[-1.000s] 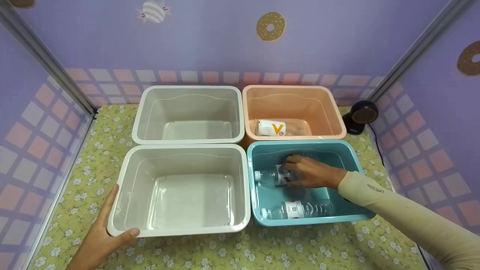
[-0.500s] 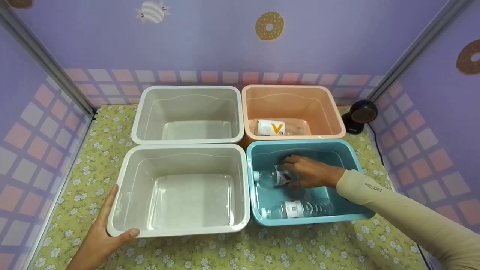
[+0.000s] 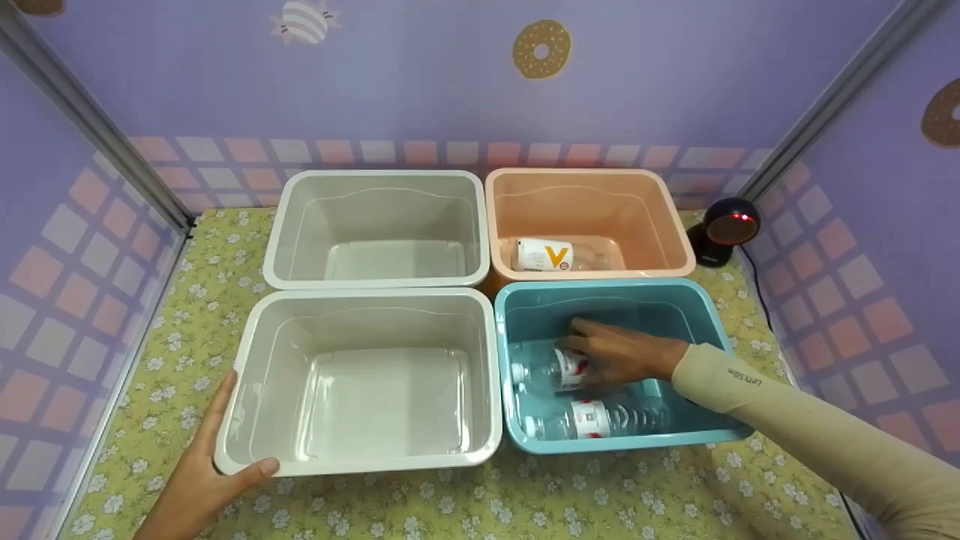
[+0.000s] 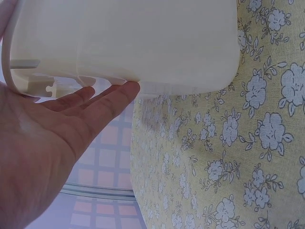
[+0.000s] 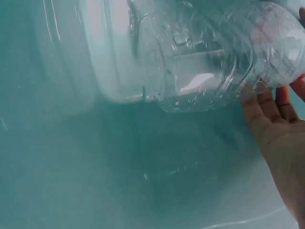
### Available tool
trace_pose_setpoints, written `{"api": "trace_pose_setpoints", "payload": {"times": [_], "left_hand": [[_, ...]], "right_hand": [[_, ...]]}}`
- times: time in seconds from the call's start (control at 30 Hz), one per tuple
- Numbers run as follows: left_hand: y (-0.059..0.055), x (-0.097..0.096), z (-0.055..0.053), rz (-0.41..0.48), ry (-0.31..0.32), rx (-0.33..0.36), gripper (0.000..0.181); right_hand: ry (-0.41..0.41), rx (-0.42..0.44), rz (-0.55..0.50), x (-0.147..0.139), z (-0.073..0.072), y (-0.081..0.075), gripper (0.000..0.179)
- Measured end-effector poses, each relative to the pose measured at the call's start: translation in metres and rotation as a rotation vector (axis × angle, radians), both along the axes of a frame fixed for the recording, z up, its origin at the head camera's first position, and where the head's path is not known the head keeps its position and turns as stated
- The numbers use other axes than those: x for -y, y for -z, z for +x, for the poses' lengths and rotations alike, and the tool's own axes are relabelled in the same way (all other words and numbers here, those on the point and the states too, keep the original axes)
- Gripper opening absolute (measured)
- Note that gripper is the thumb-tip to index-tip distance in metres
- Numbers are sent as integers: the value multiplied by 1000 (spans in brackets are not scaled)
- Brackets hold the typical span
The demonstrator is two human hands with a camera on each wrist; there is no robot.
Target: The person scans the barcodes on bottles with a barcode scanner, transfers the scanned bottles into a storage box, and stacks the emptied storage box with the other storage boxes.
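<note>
In the head view, my left hand (image 3: 199, 465) spans the front left corner of the near grey bin (image 3: 255, 450), thumb at the front rim. Its fairly straight fingers (image 4: 102, 102) touch the bin's outer wall in the left wrist view. My right hand (image 3: 619, 352) reaches into the blue bin (image 3: 630, 442). It grips a clear plastic bottle (image 3: 570, 369) lying on its side, white cap to the left. Its fingers bend against the bottle's side in the right wrist view, where the bottle's ribbed base (image 5: 190, 71) shows. A second clear bottle (image 3: 592, 418) lies in front, parallel to it.
Behind stand another grey bin (image 3: 375, 283) and an orange bin (image 3: 592, 275). A bottle with a white label (image 3: 545, 256) lies in the orange one. A black scanner (image 3: 724, 229) with red lights and a cable stands at the right. Walls enclose the flowered tabletop (image 3: 420, 502).
My right hand has shifted slightly toward the front with its bottle, which now lies nearer the second one. Red lights have come on in the scanner. My left hand has stayed put.
</note>
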State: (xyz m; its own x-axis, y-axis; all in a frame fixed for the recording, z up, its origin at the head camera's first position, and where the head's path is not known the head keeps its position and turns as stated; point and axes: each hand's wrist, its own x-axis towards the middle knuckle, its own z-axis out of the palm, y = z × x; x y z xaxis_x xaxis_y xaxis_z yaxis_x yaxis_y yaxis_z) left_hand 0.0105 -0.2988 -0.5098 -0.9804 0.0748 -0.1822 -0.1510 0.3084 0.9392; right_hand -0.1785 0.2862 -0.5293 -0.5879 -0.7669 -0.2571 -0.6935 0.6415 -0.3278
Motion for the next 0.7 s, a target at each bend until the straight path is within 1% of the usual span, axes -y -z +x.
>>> {"api": "trace_pose_setpoints", "payload": {"times": [0.07, 0.13, 0.23, 0.33, 0.43, 0.57, 0.7], "left_hand": [[0, 0, 1, -9, 2, 1, 117], [0, 0, 1, -10, 0, 2, 117], [0, 0, 1, 6, -3, 5, 116], [1, 1, 1, 11, -3, 7, 116], [0, 1, 1, 10, -2, 3, 116], [0, 0, 1, -15, -1, -14, 117], [0, 0, 1, -24, -4, -20, 117]], "right_hand": [[-29, -54, -29, 0, -2, -2, 62], [-46, -81, -48, -1, -3, -4, 58], [-51, -75, -59, -1, -5, -5, 50], [-51, -55, -54, -1, -5, -5, 46], [-45, -45, -26, 1, -3, -4, 53], [-23, -27, 22, 2, 0, -1, 66], [14, 1, 45, 2, 2, -2, 70]]}}
